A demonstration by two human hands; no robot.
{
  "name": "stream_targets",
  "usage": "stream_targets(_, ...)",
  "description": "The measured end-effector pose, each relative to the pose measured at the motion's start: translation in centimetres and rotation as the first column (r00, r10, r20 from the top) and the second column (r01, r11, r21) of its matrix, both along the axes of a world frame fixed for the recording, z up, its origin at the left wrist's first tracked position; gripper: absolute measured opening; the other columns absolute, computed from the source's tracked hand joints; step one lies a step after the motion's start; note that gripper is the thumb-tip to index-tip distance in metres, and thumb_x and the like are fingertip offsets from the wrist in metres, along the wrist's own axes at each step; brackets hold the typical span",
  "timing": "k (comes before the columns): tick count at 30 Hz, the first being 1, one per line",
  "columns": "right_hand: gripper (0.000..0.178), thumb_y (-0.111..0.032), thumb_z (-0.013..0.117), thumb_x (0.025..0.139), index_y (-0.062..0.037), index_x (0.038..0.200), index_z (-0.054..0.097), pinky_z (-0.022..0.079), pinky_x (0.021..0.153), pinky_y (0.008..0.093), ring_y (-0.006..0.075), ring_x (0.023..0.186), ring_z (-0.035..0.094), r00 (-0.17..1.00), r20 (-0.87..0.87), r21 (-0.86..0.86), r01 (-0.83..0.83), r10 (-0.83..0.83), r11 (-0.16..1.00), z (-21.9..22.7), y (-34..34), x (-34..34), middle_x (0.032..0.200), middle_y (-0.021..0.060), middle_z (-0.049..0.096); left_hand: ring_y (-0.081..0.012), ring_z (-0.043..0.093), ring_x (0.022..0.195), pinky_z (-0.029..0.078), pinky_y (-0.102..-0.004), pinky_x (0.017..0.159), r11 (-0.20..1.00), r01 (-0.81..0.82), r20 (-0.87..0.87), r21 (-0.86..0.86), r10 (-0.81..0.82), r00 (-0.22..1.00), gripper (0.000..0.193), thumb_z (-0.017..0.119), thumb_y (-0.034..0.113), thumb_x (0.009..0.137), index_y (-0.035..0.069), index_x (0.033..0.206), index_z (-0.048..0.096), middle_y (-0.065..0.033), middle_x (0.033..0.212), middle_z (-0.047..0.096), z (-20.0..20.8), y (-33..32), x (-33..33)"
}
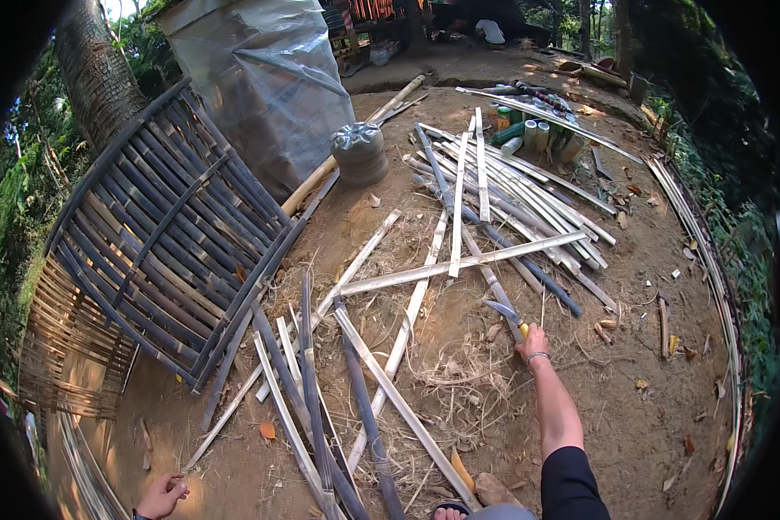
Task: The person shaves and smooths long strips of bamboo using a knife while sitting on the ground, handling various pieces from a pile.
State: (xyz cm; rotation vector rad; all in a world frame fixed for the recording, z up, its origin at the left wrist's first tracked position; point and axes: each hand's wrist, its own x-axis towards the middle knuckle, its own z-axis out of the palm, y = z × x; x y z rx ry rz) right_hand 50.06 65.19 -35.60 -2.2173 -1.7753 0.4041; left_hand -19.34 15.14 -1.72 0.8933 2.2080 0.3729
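My right hand [533, 341] is closed around the yellow handle of a knife [502, 309], whose curved blade points left over the split bamboo and pale shavings [470, 374]. At the lower left, my left hand [161, 497] is loosely open with its fingers slightly bent. Its fingertips are close to the near end of a long, pale bamboo strip [234, 414]; I see no grip on it. Between my hands, several dark and pale bamboo slats [405, 394] lie crossed on the dirt.
A slatted bamboo panel [169, 227] leans at the left by a tree trunk [95, 74]. Behind stands a plastic-wrapped structure [260, 95], with a round container [360, 158] beside it. A pile of bamboo strips [520, 186] and bottles [506, 133] lies at the far right. My sandalled foot [450, 511] shows below.
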Motion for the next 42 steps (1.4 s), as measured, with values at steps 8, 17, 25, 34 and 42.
stream_targets(8, 0.051, -0.025, 0.083, 0.063, -0.0021, 0.097, 0.053, 0.053, 0.077, 0.0483, 0.0415, 0.086, 0.064, 0.945, 0.128, -0.132, -0.286, 0.302, 0.949, 6.2, -6.6, 2.7, 0.09, 0.0232, 0.065, -0.0158, 0.066, 0.083, 0.051, -0.0299, 0.074, 0.994, 0.11, -0.087, 0.009, -0.109, 0.99, 0.036, 0.059, 0.023, 0.092, 0.004, 0.122, 0.053, -0.011, 0.087, 0.069, 3.1, 2.4, 4.2)
stream_targets(17, 0.052, -0.026, 0.086, 0.058, -0.0027, 0.095, 0.057, 0.053, 0.078, 0.0466, 0.0407, 0.085, 0.065, 0.955, 0.174, -0.361, -0.166, 0.242, 0.918, 14.0, -30.8, 10.7, 0.089, 0.023, 0.067, -0.0254, 0.068, 0.082, 0.052, -0.0351, 0.074, 0.914, 0.4, -0.215, 0.073, -0.377, 0.901, 0.047, 0.062, 0.031, 0.088, 0.002, 0.124, 0.052, -0.0162, 0.091, 0.068, 5.8, 6.9, 10.8)
stream_targets(25, 0.04, -0.017, 0.079, 0.06, -0.0058, 0.09, 0.055, 0.054, 0.072, 0.0485, 0.0391, 0.079, 0.066, 0.911, 0.409, -0.416, 0.145, 0.042, 0.898, 15.9, -56.5, 19.4, 0.082, 0.0198, 0.067, -0.0288, 0.068, 0.086, 0.052, -0.037, 0.077, 0.813, 0.568, -0.134, 0.128, -0.554, 0.822, 0.046, 0.062, 0.028, 0.088, 0.003, 0.125, 0.051, -0.0183, 0.095, 0.069, 5.2, 7.9, 14.0)
stream_targets(34, 0.042, -0.023, 0.081, 0.066, -0.0035, 0.089, 0.052, 0.048, 0.077, 0.0466, 0.0377, 0.089, 0.058, 0.933, 0.225, -0.087, 0.308, -0.283, 0.947, 14.3, -60.7, 19.6, 0.095, 0.017, 0.057, -0.0229, 0.067, 0.077, 0.051, -0.0342, 0.072, 0.841, 0.54, -0.192, 0.035, -0.525, 0.829, 0.041, 0.062, 0.024, 0.089, 0.003, 0.122, 0.053, -0.0149, 0.085, 0.068, 3.9, 6.6, 12.1)
stream_targets(42, 0.051, -0.026, 0.083, 0.064, -0.0014, 0.097, 0.052, 0.047, 0.088, 0.0435, 0.0368, 0.1, 0.055, 0.984, 0.065, 0.027, 0.166, -0.167, 0.986, 7.2, -46.9, 15.5, 0.102, 0.0186, 0.056, -0.0205, 0.064, 0.073, 0.05, -0.0346, 0.071, 0.865, 0.498, -0.16, 0.065, -0.484, 0.86, 0.037, 0.061, 0.025, 0.089, 0.005, 0.12, 0.054, -0.0128, 0.081, 0.067, 0.5, 6.3, 9.1)
